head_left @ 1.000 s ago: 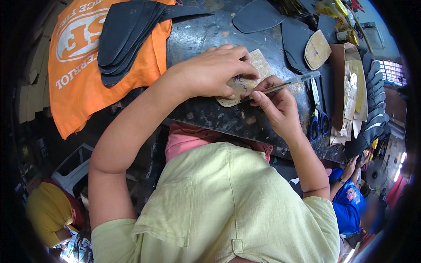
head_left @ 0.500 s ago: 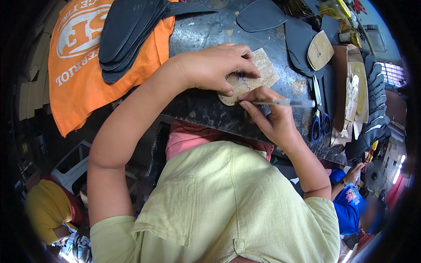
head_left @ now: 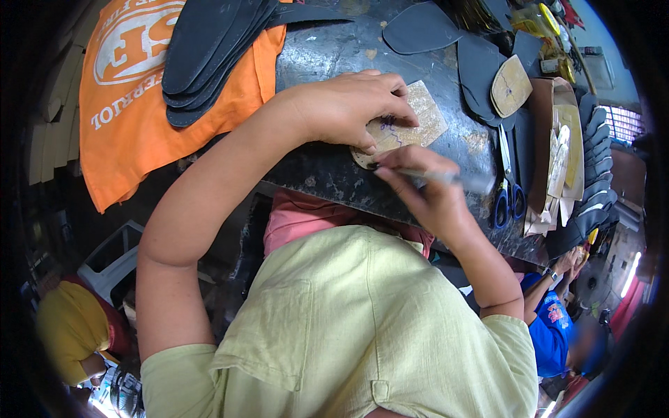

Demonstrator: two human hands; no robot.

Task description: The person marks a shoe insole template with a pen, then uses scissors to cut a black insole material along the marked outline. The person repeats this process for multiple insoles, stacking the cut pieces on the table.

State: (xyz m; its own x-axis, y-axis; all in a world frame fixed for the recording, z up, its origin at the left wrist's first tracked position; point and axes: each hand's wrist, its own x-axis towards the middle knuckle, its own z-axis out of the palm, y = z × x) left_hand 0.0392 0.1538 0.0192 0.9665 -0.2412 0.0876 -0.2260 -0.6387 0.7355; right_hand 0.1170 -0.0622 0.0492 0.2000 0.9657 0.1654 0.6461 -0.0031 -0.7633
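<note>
A tan card template (head_left: 426, 115) with one rounded end and purple pen marks lies on the dark worktable (head_left: 327, 63). My left hand (head_left: 359, 108) holds it down, thumb near the rounded end and fingers curved over the upper part. Between the thumb and fingers of my right hand (head_left: 425, 177) is a pen with a pale barrel (head_left: 435, 175), smeared by motion. Its dark tip meets the template's rounded edge. Whether a dark piece lies beneath the template, I cannot tell.
Black sole-shaped pieces (head_left: 209, 52) are stacked on an orange cloth (head_left: 115, 132). Scissors (head_left: 507, 174), more black pieces (head_left: 421, 28), another tan template (head_left: 510, 87) and a cardboard box (head_left: 547, 153) lie rightward. A person in blue (head_left: 547, 327) works beyond; another person in yellow (head_left: 73, 331) is lower left.
My right hand and the pen have shifted slightly left along the template's rounded edge, and the pen has tilted. My left hand keeps its place on the template. The whole view has shifted slightly.
</note>
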